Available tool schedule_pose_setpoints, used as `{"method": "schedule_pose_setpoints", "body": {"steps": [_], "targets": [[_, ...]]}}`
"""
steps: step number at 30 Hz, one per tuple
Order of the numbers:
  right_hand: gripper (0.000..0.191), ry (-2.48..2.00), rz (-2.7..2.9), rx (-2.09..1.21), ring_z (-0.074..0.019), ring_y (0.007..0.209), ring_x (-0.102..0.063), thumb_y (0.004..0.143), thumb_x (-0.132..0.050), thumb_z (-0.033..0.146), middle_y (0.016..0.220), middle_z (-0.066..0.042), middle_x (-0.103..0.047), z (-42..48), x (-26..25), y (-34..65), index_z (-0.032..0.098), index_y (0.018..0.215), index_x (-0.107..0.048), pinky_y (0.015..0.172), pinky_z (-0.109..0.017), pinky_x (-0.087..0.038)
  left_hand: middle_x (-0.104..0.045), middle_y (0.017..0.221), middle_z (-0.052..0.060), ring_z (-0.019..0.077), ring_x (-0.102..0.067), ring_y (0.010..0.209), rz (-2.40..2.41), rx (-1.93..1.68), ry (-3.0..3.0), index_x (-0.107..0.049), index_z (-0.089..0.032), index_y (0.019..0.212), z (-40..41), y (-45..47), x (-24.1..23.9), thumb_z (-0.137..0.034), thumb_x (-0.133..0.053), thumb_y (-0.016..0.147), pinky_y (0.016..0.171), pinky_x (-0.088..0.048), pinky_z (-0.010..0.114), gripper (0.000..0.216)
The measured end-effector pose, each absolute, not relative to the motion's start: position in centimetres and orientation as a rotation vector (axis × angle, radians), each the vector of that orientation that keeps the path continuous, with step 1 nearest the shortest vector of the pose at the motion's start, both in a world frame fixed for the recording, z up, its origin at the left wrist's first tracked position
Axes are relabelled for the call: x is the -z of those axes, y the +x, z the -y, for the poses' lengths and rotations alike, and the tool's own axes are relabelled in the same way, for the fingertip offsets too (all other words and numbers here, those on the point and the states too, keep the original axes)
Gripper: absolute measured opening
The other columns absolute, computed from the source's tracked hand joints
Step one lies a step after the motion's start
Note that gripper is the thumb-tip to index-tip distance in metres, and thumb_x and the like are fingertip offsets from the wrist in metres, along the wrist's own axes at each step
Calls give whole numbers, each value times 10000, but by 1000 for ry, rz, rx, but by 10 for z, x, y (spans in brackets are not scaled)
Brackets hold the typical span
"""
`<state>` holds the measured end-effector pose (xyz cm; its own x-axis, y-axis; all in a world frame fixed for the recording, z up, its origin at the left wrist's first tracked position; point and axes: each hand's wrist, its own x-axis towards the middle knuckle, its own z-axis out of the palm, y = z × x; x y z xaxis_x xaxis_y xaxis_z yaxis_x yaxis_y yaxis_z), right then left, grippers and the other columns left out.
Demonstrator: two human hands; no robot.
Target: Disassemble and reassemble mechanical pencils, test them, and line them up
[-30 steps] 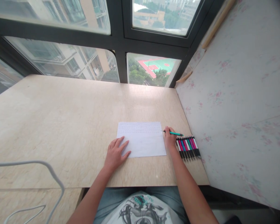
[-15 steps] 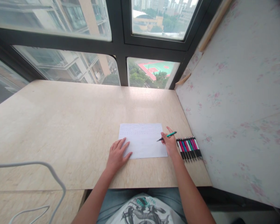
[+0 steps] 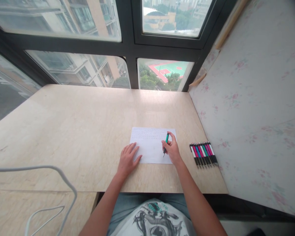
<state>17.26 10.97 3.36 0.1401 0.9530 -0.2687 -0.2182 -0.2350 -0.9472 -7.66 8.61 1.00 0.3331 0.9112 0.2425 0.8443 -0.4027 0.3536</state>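
Observation:
A white sheet of paper (image 3: 149,150) lies on the desk, with lines of small handwriting across its upper part. My left hand (image 3: 129,158) rests flat over the sheet's left edge, fingers spread. In my right hand (image 3: 172,149) is a green and black pen (image 3: 167,139), held upright between thumb and fingers above the right half of the paper. The pen's tip points down at the sheet; whether it touches cannot be made out. To the right of that hand, a row of several pens (image 3: 203,154) in white, pink, blue, green and purple lies side by side.
The marble-patterned desk (image 3: 88,127) runs back to a dark-framed window (image 3: 134,72). A flowered wall (image 3: 255,108) borders it on the right, close to the pen row. At the lower left, a pale cable (image 3: 64,178) loops over the desk's front edge.
My right hand has swung left from the paper's right edge to over the sheet, turning the pen from slanted to nearly upright. My left hand stays on the paper. The view has shifted slightly.

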Motion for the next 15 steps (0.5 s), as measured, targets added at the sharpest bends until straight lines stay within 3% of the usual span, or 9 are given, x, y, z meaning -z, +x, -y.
{"method": "schedule_pose_setpoints", "body": {"steps": [5,9,12,15], "targets": [[843,-1318,915,-1350,-100,481,-451,766,-653,443,594,84,-522,-107,-32,173,268,1471,-224,431,-175,-343,-547,1368,120,298,-458,1285,-1604,-635,2425,-590,-221,1211,-86,-77,-9,-325,-515,882,1067,-347,503,353],[916,-1493,1229,-1116,-111,502,-453,796,-626,423,578,97,-485,-105,-25,178,224,1521,-104,513,-216,-376,-545,1370,120,297,-457,1284,-1600,-646,2428,-604,-220,1192,-86,-77,-9,-302,-528,869,1073,-345,506,342],[817,-1675,1593,-902,-130,537,-482,811,-621,417,567,87,-482,-104,-21,181,192,1497,-237,584,-243,-383,-548,1366,114,294,-454,1288,-1607,-658,2416,-610,-225,1188,-86,-76,-9,-295,-532,866,1073,-345,500,338],[609,-1813,1883,-772,-162,628,-568,858,-583,411,652,29,-581,-102,-22,180,210,1408,-416,630,-261,-394,-548,1365,109,293,-455,1285,-1612,-658,2412,-608,-227,1190,-86,-77,-8,-299,-527,870,1072,-344,498,338]]}}
